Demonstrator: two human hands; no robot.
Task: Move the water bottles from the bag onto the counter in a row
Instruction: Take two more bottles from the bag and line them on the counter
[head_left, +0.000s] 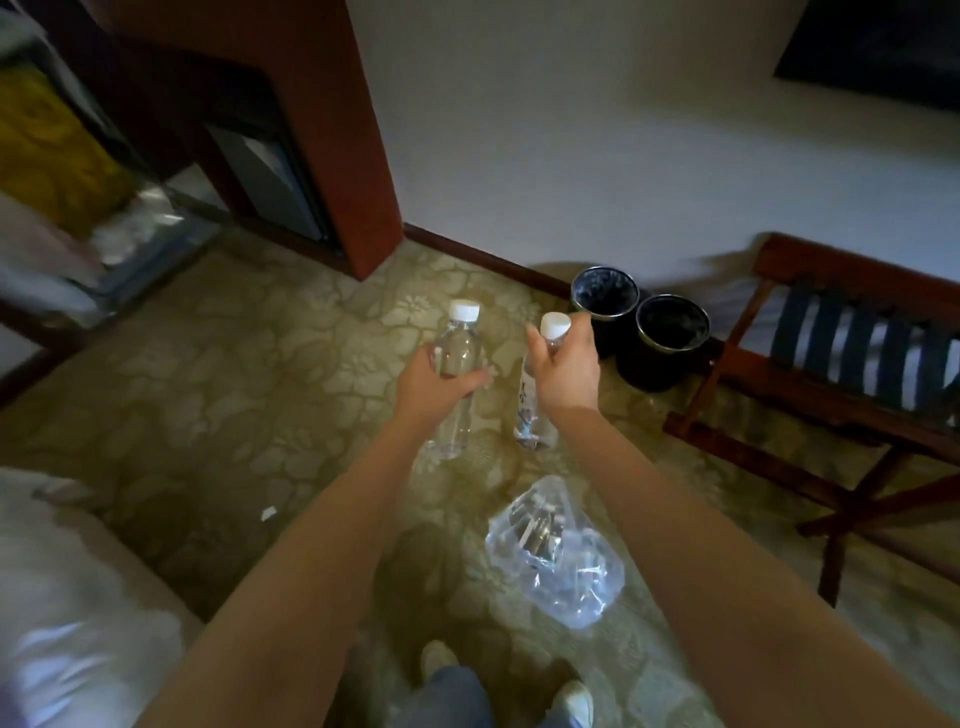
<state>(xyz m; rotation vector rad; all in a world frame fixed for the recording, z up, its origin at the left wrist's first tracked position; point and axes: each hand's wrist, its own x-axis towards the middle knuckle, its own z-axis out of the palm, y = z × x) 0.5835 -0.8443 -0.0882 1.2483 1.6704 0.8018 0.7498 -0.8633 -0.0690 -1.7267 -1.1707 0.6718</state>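
Likely carrying both at once: left grip (441, 382) wraps left bottle (460, 343), right grip (566, 366) holds right bottle (530, 410) near its cap; bag (561, 571) at 6 o'clock.

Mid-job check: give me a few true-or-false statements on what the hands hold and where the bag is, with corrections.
1. The left hand grips a clear white-capped plastic water bottle. True.
2. The right hand is empty. False: it grips a second labelled water bottle near the neck.
3. The clear plastic bag lies on a counter. False: it lies on the patterned carpet.
4. Two black round bins stand by the wall. True.
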